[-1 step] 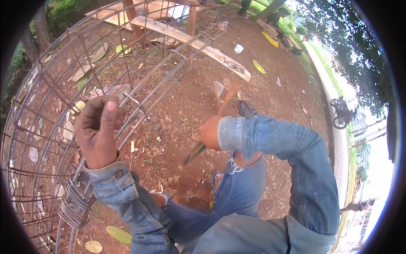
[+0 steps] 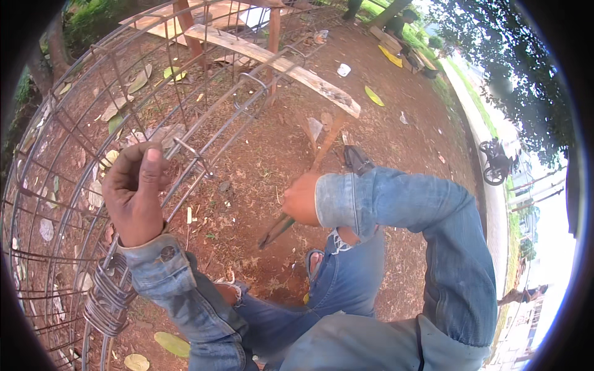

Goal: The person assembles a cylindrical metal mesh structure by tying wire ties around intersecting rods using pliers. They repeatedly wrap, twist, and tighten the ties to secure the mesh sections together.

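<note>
A wire cage (image 2: 187,146) spreads left of and in front of a plank (image 2: 291,67), with two posts, one of them (image 2: 274,40) nearer the plank's middle, standing behind it. On the plank's near side, a left hand (image 2: 135,198) is at the lower left beside the cage and a right hand (image 2: 301,199) is below the plank's right end, a tool (image 2: 276,230) in it. Right of the plank, a cup (image 2: 344,70) and a leaf (image 2: 374,96) lie on the ground (image 2: 421,139), a motorcycle (image 2: 496,164) stands well apart farther right, and a person (image 2: 399,26) is in the background.
</note>
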### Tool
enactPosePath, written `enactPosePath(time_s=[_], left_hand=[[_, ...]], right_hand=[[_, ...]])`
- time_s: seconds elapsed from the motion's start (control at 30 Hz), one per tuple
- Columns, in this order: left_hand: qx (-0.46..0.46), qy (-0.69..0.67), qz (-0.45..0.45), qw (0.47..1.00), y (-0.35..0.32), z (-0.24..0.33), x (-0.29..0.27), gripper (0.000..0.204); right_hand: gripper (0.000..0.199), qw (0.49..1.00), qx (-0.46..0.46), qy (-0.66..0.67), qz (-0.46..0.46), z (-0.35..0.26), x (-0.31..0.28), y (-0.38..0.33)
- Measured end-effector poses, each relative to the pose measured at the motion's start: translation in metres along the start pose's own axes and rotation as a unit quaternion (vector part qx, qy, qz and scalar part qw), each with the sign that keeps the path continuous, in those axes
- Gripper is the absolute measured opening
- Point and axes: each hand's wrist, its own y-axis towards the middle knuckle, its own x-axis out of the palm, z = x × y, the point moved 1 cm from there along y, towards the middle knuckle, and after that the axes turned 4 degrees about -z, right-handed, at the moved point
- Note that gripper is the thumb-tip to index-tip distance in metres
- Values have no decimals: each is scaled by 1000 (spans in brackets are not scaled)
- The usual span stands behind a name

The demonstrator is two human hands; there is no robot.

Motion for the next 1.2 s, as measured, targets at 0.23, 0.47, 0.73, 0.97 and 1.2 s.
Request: enactPosePath(time_s=[0.23,0.47,0.73,0.97,1.2], left_hand=[[-37,67,78,994,7,-44,8,24],[-46,31,94,994,15,-62,-20,28],[-37,128,66,989,11,-33,10,37],[-13,111,60,992,7,-36,1,31],[-32,75,27,996,17,-61,-6,30]], right_hand=[[16,998,-22,-63,-20,-61,-50,-65],[16,995,-47,-85,21,-88,-72,-52],[16,991,-64,-116,28,-101,-63,-45],[16,987,-70,-143,1,-115,-65,-39],[16,988,-65,-137,3,-116,-68,-35]])
